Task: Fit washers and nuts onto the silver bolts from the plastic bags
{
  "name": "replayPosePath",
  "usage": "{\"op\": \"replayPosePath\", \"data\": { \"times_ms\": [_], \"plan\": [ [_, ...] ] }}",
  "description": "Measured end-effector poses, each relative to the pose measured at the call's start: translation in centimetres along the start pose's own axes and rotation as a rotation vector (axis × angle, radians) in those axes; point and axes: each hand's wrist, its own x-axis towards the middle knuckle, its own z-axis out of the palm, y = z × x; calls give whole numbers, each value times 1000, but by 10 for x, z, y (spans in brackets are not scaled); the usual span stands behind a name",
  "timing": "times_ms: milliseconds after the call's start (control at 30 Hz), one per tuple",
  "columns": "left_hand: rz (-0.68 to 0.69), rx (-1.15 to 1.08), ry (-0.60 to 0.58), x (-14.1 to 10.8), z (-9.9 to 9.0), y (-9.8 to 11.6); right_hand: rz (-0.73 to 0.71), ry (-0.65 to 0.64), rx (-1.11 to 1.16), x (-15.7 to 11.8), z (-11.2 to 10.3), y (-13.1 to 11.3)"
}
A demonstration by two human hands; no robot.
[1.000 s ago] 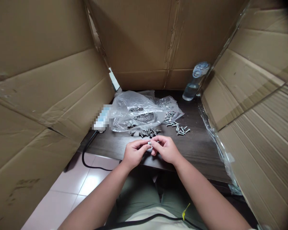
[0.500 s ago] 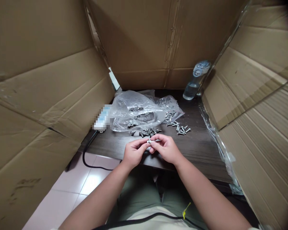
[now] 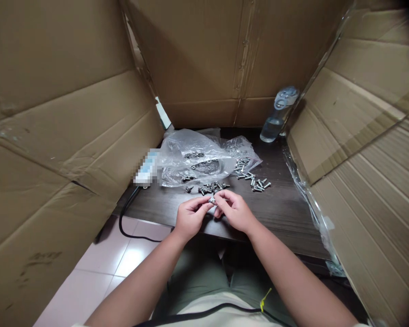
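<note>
Between my fingertips, above the near edge of the dark table [image 3: 276, 213], is a small silvery bolt [image 3: 211, 200]. My left hand [image 3: 192, 217] pinches its left end between thumb and index finger. From the other side my right hand [image 3: 234, 210] closes thumb and fingers round its right end, hiding that part. Just beyond my fingers lies a pile of dark-headed screws [image 3: 209, 187]. To the right of them is a loose group of silvery bolts [image 3: 259, 184].
A clear plastic bag [image 3: 191, 141] with dark hardware lies behind the screws, beside a smaller bag [image 3: 241, 147] spilling bolts. A water bottle [image 3: 274, 120] stands back right. Cardboard walls [image 3: 204, 59] surround the table. A black cable [image 3: 121, 222] hangs at left.
My right fingers have shifted on the bolt and now cover more of its right end. Both hands stay in nearly the same place.
</note>
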Motion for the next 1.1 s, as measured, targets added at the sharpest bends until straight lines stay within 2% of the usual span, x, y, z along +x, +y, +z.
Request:
{"op": "replayPosePath", "data": {
  "times_ms": [67, 167, 433, 500, 700, 833, 1000, 1100],
  "plan": [
    [-15, -29, -13, 0, -1, 0, 8, -27, 104, -1, -1, -2],
    [-11, -30, -33, 1, -2, 1, 11, -17, 101, -2, -1, -5],
    [27, 21, -53, 0, -3, 2, -57, -20, -228, -3, 0, -6],
    [37, 24, -41, -1, -3, 2, -40, -17, -200, -2, 0, -4],
    [37, -5, -40, -1, -4, 1, -6, -75, 145, -2, -6, -5],
    [67, 10, -70, -1, -4, 1, 4, -65, 110, -4, -6, -8],
    [103, 44, -51, -1, -2, 0, -29, -1, -149, -3, 0, -6],
    [83, 34, -39, -1, -3, 0, 2, -10, -63, -2, -1, -4]
  ]
}}
